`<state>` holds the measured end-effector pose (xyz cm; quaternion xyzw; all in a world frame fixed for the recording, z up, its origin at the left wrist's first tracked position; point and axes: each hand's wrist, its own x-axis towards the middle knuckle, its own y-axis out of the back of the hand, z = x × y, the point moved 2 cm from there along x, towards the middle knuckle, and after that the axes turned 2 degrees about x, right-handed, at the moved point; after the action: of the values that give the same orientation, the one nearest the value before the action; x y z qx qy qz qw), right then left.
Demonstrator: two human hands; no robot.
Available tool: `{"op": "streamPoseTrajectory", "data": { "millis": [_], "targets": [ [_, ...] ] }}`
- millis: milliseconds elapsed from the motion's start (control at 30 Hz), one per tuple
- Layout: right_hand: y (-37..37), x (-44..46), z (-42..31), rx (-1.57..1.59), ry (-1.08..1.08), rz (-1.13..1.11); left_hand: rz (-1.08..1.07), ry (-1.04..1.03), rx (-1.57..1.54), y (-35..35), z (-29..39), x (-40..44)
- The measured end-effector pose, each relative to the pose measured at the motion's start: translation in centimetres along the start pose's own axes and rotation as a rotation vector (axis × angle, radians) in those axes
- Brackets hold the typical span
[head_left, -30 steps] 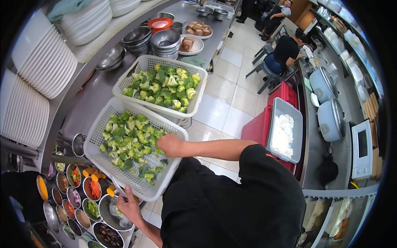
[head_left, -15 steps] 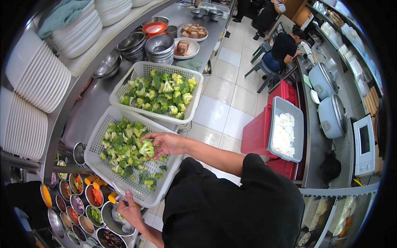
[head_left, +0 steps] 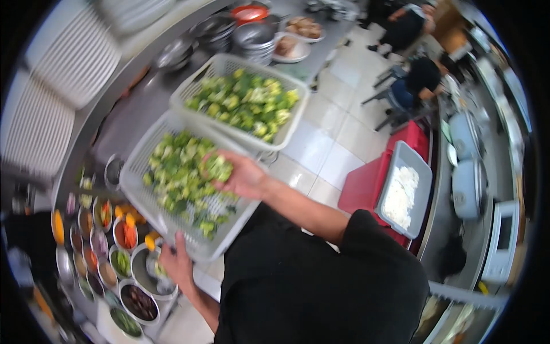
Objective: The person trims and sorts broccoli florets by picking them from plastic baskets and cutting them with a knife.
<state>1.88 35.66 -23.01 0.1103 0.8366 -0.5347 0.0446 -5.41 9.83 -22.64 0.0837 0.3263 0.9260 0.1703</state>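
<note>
My right hand [head_left: 246, 176] is closed around a broccoli floret [head_left: 218, 168], holding it over the near white plastic basket [head_left: 232, 238]. Many loose broccoli florets [head_left: 177, 166] lie in that basket, leaving part of its perforated bottom bare. At the basket's lower left corner, my left hand [head_left: 179, 262] is closed with the thumb up, on what looks like a knife [head_left: 164, 226]; its blade is blurred and the handle is hidden. Below the left hand stands a metal pot [head_left: 143, 274] with clear plastic in it. A second basket [head_left: 286, 137], full of florets, adjoins the first.
Several small containers of cut vegetables [head_left: 123, 234] crowd the lower left. Stacked white plates [head_left: 74, 63] line the shelf. Metal bowls [head_left: 255, 43] stand behind the baskets. A grey tub of rice [head_left: 424, 200] sits on red bins [head_left: 364, 186]. A person [head_left: 421, 80] sits across the aisle.
The camera view has turned and shifted, and it is blurrier. My right hand still holds the floret, lifted slightly and more wrapped by the fingers. My left hand stays by the basket corner.
</note>
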Motion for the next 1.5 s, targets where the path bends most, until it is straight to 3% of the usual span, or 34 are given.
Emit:
{"op": "streamPoseTrajectory", "data": {
  "millis": [33, 200, 500, 667, 733, 833, 933, 1067, 1167, 1267, 1300, 1400, 1500],
  "targets": [
    [0.2, 0.1, -0.1, -0.031, 0.059, -0.045, -0.034, 0.107, 0.123, 0.4, 0.6, 0.0],
    [-1.9, -0.6, -0.8, -0.111, 0.077, 0.005, -0.003, 0.156, -0.144, -0.6, 1.3, -0.6],
    [-1.8, 0.3, -1.9, -0.363, 0.167, 0.099, 0.001, 0.177, -0.155, -0.4, 0.9, -1.2],
    [0.8, 4.0, -8.4, -1.078, 0.38, 0.569, 0.026, 0.219, -0.178, 0.0, 0.1, -1.4],
    [3.4, 5.7, -11.5, -1.558, 0.602, 0.646, 0.034, 0.239, -0.186, 0.3, -0.2, -1.8],
    [2.9, 5.7, -12.7, -1.848, 0.824, 0.743, 0.04, 0.28, -0.167, 0.7, -0.5, -2.1],
    [0.5, 4.4, -11.3, -1.818, 0.817, 0.53, 0.066, 0.299, -0.177, 0.9, -0.8, -2.4],
    [2.4, 4.8, -6.5, -2.001, 0.494, -0.046, 0.063, 0.337, -0.166, 1.1, -1.2, -2.6],
    [4.1, 4.4, -2.3, -2.194, 0.33, -0.265, 0.072, 0.339, -0.167, 1.0, -1.2, -2.5],
    [5.2, 3.5, 0.1, -2.533, 0.292, -0.317, 0.07, 0.325, -0.163, 1.2, -0.9, -2.4],
    [5.2, 3.3, 0.3, -2.478, 0.145, -0.266, 0.071, 0.337, -0.164, 1.3, -0.8, -2.4],
    [5.1, 2.8, 0.1, -2.457, -0.015, -0.204, 0.08, 0.349, -0.173, 1.2, -1.0, -2.5],
    [5.7, 2.7, -0.6, -2.448, 0.039, -0.147, 0.085, 0.342, -0.173, 1.1, -1.5, -2.8]
  ]
}}
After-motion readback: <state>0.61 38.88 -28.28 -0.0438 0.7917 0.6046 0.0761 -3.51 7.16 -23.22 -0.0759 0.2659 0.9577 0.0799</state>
